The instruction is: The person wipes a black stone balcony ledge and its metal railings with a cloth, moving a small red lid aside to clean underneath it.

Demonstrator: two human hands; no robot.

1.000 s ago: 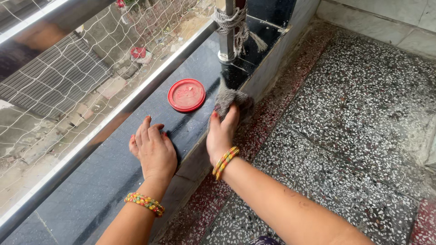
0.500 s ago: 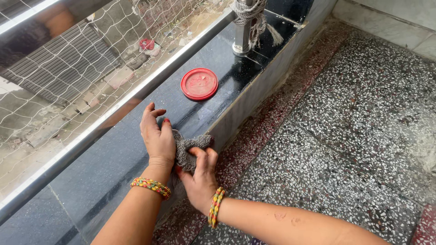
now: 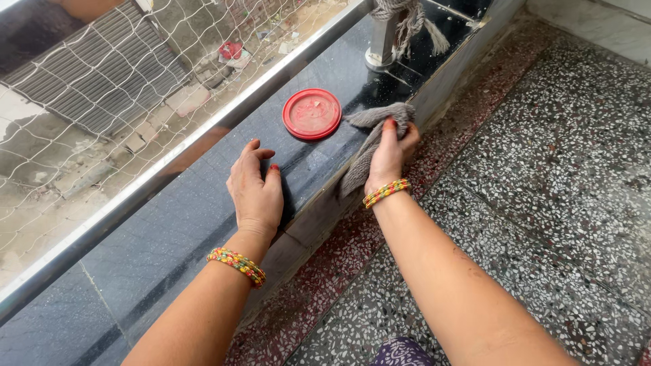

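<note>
In the head view, a grey cloth (image 3: 375, 139) is gripped in the right hand (image 3: 391, 152), the fingers curled shut around its bunched upper part at the inner edge of the dark polished ledge (image 3: 169, 230); a loose tail of the cloth hangs down the ledge's front face. The left hand (image 3: 256, 190) is laid flat on the ledge top, fingers nearly straight and only slightly spread, with nothing held. A round red lid (image 3: 312, 113) lies flat on the ledge just beside the cloth, between the two hands and the steel post (image 3: 384, 41) wrapped with rope (image 3: 407, 17).

The chief risk is judged to be the lid: it could be caught by a wide sweep of the cloth and pushed towards the outer rail (image 3: 203, 139), beyond which only netting (image 3: 88, 88) is seen. The hanging tail could also drag grit from the speckled floor (image 3: 542, 169) back onto the stone. On a wet, glossy surface the bracing palm might be made to slip
</note>
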